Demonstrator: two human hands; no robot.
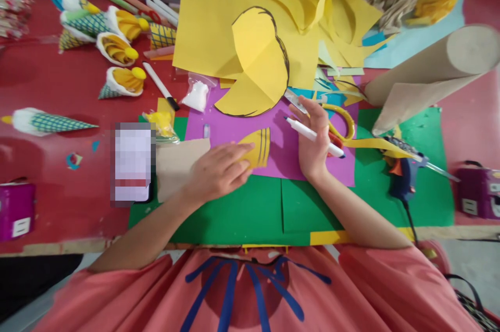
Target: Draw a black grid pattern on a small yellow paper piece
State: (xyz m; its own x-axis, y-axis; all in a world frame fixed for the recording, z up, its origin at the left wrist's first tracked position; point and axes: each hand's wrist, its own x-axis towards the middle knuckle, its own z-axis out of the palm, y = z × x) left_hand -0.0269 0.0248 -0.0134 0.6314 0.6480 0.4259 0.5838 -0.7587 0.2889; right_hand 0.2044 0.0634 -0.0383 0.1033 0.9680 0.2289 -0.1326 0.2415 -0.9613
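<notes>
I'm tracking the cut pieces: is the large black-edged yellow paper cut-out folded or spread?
Spread: the yellow paper cut-out shows its broad face, with crease lines running across it to its black-marked edge.

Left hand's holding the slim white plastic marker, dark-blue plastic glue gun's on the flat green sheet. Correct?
Wrong hand: the head view shows the slim white plastic marker in the right hand. The dark-blue plastic glue gun is on the flat green sheet.
</notes>
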